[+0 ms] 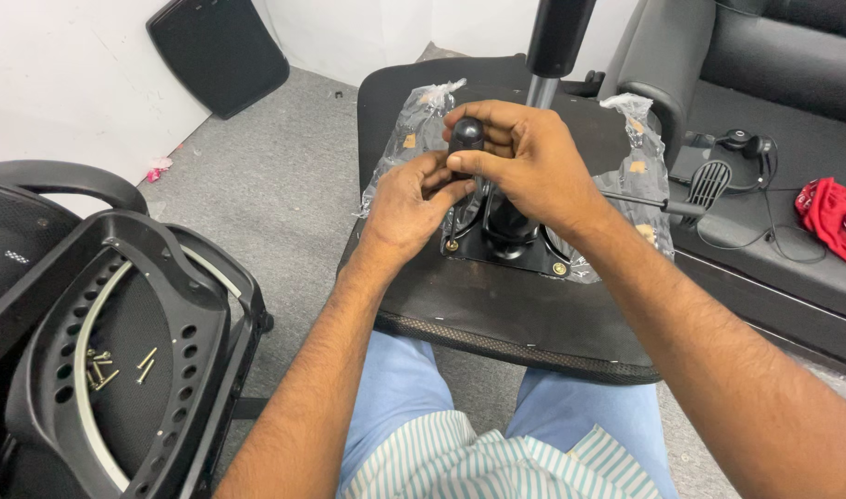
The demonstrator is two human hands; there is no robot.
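Head view: both hands sit on the upturned chair seat [497, 319] in the lap. Right hand [525, 162] has its grip closed around a black knob [465, 137], left hand [412, 199] pinches just below it (fingers hide the mechanism plate [525, 254]). Crinkled plastic wrap [647, 176] crowds both sides; loose screws [104, 368] lie in the backrest shell [118, 370] at left.

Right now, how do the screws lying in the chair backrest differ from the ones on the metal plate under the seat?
The loose screws lie scattered on their sides in the black backrest, full length showing; the fitted screws sit driven into the metal plate, only heads visible. The loose ones lie far from both hands; the fitted ones sit just below the left hand and right hand. Both look brass-coloured.
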